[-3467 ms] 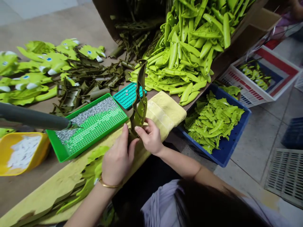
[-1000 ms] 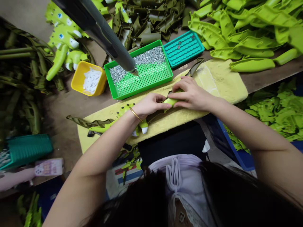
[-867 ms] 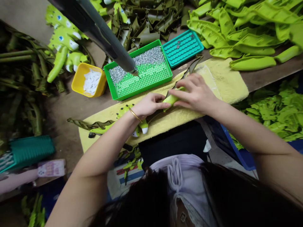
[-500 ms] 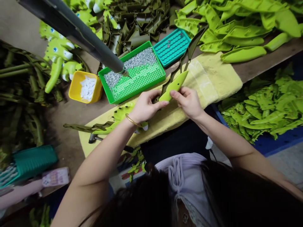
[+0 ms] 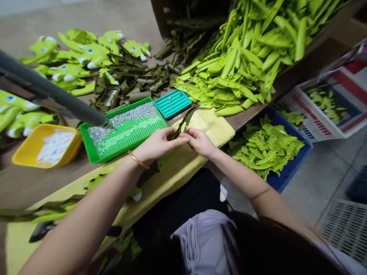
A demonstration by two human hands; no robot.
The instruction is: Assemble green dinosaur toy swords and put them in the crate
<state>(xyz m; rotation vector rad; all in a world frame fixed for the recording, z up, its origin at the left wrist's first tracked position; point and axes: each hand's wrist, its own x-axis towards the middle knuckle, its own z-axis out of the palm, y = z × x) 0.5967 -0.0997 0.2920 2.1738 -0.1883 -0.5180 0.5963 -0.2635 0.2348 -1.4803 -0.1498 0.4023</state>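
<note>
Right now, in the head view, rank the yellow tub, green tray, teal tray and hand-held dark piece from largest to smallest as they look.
1. Green tray
2. Yellow tub
3. Teal tray
4. Dark piece, judged by its visible part; some is hidden.

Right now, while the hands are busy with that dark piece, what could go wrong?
The left hand is close to the green tray, so a bump might scatter its little silver bits.

The pile of light green pieces reaches near the edge of the table, so some could slide off, perhaps into the blue bin.

The dark piece is thin and held by the fingers, so it might slip.
</note>
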